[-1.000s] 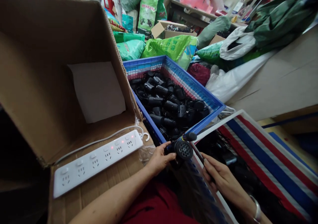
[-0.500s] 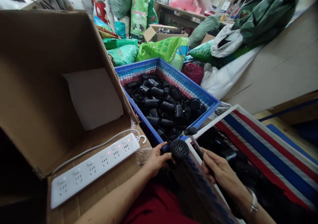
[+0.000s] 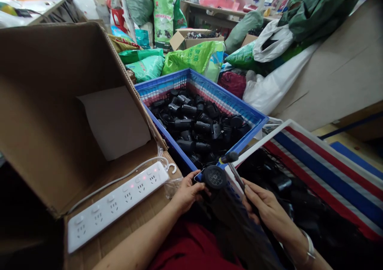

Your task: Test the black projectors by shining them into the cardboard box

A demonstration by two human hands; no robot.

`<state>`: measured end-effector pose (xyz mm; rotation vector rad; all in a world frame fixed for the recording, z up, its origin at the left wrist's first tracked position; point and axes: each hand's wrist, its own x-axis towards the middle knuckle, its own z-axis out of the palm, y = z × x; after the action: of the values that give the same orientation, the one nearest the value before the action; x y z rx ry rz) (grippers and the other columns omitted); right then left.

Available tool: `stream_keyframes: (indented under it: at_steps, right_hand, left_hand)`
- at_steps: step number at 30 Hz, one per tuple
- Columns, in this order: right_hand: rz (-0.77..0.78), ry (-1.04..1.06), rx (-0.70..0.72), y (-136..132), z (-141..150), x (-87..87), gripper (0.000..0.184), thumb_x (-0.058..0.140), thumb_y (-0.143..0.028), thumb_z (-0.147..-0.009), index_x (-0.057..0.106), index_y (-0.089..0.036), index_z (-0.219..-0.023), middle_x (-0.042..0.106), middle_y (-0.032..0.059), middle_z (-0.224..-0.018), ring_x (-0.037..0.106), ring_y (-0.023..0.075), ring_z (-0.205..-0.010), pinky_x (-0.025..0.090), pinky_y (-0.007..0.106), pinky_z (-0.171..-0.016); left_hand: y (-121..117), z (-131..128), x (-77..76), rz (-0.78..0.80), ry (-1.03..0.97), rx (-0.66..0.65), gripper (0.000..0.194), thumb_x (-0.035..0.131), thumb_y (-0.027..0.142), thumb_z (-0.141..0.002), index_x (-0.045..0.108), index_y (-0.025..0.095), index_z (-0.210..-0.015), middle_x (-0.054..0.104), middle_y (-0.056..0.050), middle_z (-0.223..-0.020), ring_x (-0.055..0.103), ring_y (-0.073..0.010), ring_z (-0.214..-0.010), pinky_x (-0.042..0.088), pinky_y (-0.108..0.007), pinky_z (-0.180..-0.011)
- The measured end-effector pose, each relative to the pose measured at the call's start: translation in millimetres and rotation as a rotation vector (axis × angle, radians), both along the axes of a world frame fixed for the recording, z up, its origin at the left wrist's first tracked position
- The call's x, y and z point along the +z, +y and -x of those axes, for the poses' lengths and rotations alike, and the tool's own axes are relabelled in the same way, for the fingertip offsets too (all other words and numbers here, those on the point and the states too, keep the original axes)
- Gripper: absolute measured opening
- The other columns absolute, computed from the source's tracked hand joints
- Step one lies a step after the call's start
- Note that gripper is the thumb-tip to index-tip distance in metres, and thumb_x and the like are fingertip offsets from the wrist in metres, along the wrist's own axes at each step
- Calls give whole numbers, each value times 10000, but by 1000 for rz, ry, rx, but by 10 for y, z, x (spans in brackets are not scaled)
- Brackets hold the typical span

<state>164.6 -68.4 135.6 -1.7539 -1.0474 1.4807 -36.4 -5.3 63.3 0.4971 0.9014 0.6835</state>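
Left fingers (image 3: pixel 191 190) curl round a black plastic hair dryer (image 3: pixel 214 177), held just over the near corner of the blue crate (image 3: pixel 167 80); right fingers (image 3: pixel 254 198) pinch a thin dark rod (image 3: pixel 236 176). Dryer looks light and stiff; I'd grip the body, not the grille.

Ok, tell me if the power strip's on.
On: small red lights are glowing along the power strip.
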Motion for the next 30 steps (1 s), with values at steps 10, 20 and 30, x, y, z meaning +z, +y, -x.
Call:
stream_keyframes:
  at_steps: [10, 20, 30]
  right_hand:
    - [19, -98, 216, 65, 119, 25, 585, 412, -535, -889, 472, -148, -1323, 372, -75, -555, 342, 59, -415, 283, 188, -382]
    - [-33, -112, 250, 266, -85, 5, 572, 442, -517, -884, 484, -137, -1310, 463, -48, -586, 401, 67, -427, 327, 197, -396]
    - [-139, -437, 344, 1815, 90, -1111, 287, 590, -272, -865, 579, -169, -1133, 624, 62, -1061, 613, 191, -912, 513, 367, -796]
  left_hand:
    - [-4, -23, -6, -11, 5, -2, 770, 629, 184, -569, 334, 98, -1275, 663, -4, -595, 618, -171, -554, 412, -230, -498]
    - [2, -25, 56, 62, -6, 56, 743, 616, 143, -544, 347, 105, -1235, 647, 6, -601, 619, -177, -540, 461, -267, -528]
    - [-69, 462, 371, 102, -60, 165, 621, 599, 100, -603, 390, 162, -1185, 669, -4, -675, 636, -155, -564, 490, -288, -592]
